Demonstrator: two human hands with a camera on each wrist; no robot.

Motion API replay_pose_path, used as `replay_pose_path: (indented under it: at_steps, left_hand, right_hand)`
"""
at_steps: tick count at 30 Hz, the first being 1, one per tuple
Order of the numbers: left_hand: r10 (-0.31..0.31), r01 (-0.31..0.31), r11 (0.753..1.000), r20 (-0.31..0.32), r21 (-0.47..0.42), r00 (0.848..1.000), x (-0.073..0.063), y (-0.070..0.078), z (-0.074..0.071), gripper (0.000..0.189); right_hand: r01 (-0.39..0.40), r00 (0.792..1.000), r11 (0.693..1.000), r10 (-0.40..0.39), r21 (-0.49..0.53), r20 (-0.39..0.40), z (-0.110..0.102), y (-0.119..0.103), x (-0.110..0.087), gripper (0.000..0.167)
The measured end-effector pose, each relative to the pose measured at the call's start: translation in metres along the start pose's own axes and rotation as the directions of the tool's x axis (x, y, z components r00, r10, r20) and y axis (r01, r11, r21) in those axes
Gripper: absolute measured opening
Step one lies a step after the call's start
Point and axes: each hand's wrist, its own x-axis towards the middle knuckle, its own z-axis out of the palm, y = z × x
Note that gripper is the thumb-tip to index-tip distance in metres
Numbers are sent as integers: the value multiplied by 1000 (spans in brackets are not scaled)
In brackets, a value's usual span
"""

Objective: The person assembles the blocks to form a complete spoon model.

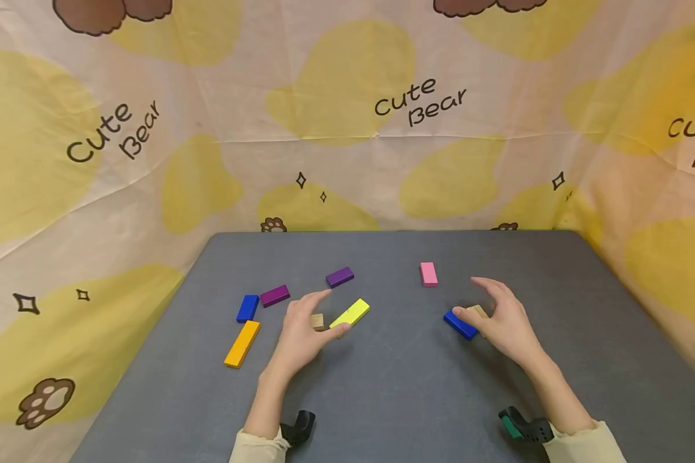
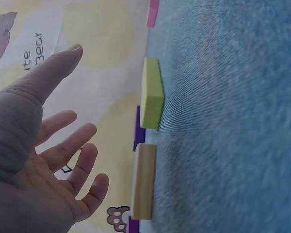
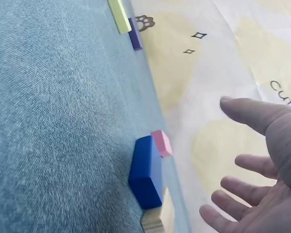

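Currently, a deep-blue rectangular block (image 1: 459,326) lies at the right of the table, with a pale bare-wood block (image 1: 477,311) close by it; whether they touch is unclear. Above them the right hand (image 1: 504,325) hovers, thumb and fingers well spread, gripping nothing. Toward the left, a lime-yellow oblong block (image 1: 350,313) lies near a second bare-wood block (image 1: 317,321), and the left hand (image 1: 298,331) hangs there, equally spread and without hold of anything. For a clean grasp, each hand would probably do best coming in low, thumb and fingertips on opposite long sides, without nudging neighbours.

Farther out are a pink block (image 1: 428,274) at far right, a violet block (image 1: 340,277) and a plum block (image 1: 275,296) at far left, then another blue block (image 1: 247,308) and an orange block (image 1: 240,344) leftmost. Beneath everything, the grey table (image 1: 405,399) looks matt and finely textured; behind hangs a creased cream cloth (image 1: 336,77) with yellow blotches, paw prints and "Cute Bear" lettering.
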Motion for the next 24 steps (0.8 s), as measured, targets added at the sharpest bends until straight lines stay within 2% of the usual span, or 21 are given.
replay_pose_path:
  at_steps: [4, 9, 11, 16, 24]
  left_hand:
    - [-24, 25, 998, 23, -55, 999, 1, -2, 6, 72]
    - [-52, 55, 996, 51, -64, 997, 1, -3, 11, 69]
    - [-63, 68, 995, 63, -68, 996, 1, -4, 12, 67]
    - [-71, 80, 992, 91, -95, 993, 2, -7, 16, 61]
    - [-100, 115, 984, 115, -135, 988, 2, -9, 21, 57]
  right_hand:
    - [-70, 996, 988, 61, 137, 65, 5, 5, 7, 79]
    - [-69, 987, 981, 40, 183, 155, 1, 16, 18, 78]
    - [-56, 984, 980, 22, 190, 175, -1, 20, 24, 76]
    - [-82, 976, 967, 28, 241, 217, -2, 31, 45, 70]
    - [-209, 951, 911, 105, 356, 290, 7, 45, 78, 66]
